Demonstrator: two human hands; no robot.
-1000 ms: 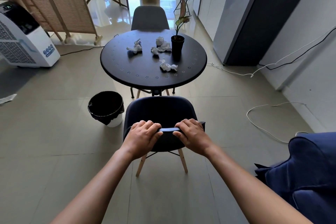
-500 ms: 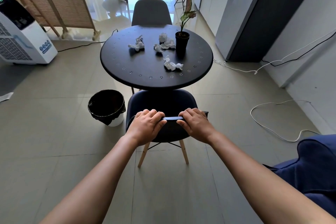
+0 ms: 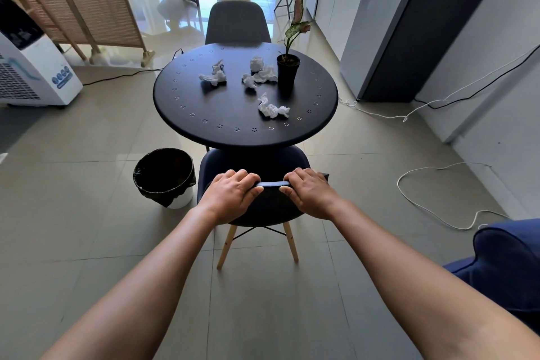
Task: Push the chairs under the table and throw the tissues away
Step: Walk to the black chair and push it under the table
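Head view, round black table (image 3: 204, 114), crumpled tissues (image 3: 273, 109)

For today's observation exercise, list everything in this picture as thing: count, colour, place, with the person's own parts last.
Round metal table: 1, black, room centre.
Crumpled paper tissues: about four, white, on the table.
Potted plant: 1, black pot, table's right side.
Near plastic chair: 1, dark blue, seat partly under the table.
Far chair: 1, grey, behind the table.
Lined waste bin: 1, black liner, floor left of the near chair.
Air cooler: 1, white, far left.
Loose cable: 1, white, floor right.
Upholstered seat: 1, blue, lower right.
Left hand: gripping the near chair's backrest.
Right hand: gripping the same backrest.
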